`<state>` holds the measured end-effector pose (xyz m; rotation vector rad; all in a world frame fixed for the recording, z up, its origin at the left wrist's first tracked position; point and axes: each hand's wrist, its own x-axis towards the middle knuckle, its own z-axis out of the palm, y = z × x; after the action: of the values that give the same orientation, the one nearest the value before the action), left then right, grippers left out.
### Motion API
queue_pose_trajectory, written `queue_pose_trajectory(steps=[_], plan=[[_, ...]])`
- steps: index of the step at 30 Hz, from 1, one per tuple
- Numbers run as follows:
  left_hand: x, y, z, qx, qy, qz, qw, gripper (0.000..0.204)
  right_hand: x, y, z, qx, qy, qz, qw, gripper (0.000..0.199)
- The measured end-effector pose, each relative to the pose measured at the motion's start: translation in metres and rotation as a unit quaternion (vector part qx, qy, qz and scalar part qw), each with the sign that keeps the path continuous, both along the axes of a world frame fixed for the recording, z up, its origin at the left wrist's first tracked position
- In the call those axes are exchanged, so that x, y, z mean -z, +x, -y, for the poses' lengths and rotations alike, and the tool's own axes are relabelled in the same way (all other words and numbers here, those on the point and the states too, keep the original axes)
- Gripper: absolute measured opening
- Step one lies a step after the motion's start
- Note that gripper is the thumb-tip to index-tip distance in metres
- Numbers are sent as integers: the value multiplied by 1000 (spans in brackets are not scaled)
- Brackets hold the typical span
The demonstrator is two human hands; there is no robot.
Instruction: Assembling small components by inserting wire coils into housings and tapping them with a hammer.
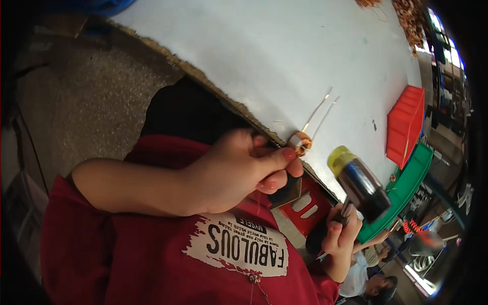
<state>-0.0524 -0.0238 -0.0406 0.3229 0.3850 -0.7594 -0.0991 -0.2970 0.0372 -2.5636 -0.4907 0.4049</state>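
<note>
Holds copper-wound ring (300, 144) in L hand (254, 165), in a fingertip pinch at tabletop's (254, 61) near edge. Prob. light, stiff-cored, a bit slick — best gripped by the rim, clear of easily bent wire leads (307, 125) pointing away from L hand. Bends L elbow, w/ forearm (137, 184) across the body. Grips hammer (362, 185) in R hand (341, 231), to L hand's right — w/ blurred head apart from ring.

The hammer (358, 183) blurs, glare spots the right, and corners darken.
</note>
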Motion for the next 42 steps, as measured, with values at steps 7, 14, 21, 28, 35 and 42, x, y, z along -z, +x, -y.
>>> queue_pose_trajectory(steps=[7,14,21,28,35,42], plan=[[2,3,6,14,-5,-4,1000,12,5,-1,13,31,-71,24,997,39],[3,6,2,23,-23,-30,999,12,2,2,13,62,5,18,998,36],[4,4,1,25,-33,-41,998,12,9,2,8,53,-35,55,996,33],[1,5,3,24,-28,-56,998,13,1,-3,24,15,-161,97,982,30],[3,4,6,19,-19,-57,998,12,-2,6,2,2,-179,35,983,30],[3,5,5,19,-18,-51,998,11,-2,4,4,-1,-192,84,978,31]])
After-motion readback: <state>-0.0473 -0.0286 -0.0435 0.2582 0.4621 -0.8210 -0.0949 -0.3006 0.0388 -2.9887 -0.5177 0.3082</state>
